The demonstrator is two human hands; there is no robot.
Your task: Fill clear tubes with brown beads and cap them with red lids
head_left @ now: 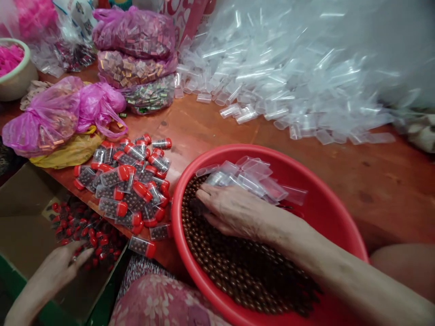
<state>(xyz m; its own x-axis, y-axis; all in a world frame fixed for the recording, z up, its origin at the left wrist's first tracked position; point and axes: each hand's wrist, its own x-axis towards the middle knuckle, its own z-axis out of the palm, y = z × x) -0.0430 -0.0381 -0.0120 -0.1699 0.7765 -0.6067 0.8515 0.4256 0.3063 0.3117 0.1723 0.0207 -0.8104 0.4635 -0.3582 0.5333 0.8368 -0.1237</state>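
My right hand (234, 210) reaches into a red basin (340, 222), its fingertips down among small brown balls (234, 271) beside a heap of clear plastic cases (251, 176). Whatever those curled fingers hold is hidden. At the lower left, my left hand (61, 267) is over a cardboard box (81, 290), thumb and fingers spread apart with nothing seen between them. Under it in the box lie red caps or red-capped cases (91, 235), too blurred to tell. Filled clear cases with red caps (136, 185) are piled on the wooden table (200, 122) left of the basin.
A large heap of clear cases (272, 81) covers the back right. Pink bags of small pieces (136, 36) are stacked at the back left, with a tied pink bag (50, 113) on a yellow bag (71, 149). A white bowl (23, 77) holds pink pieces.
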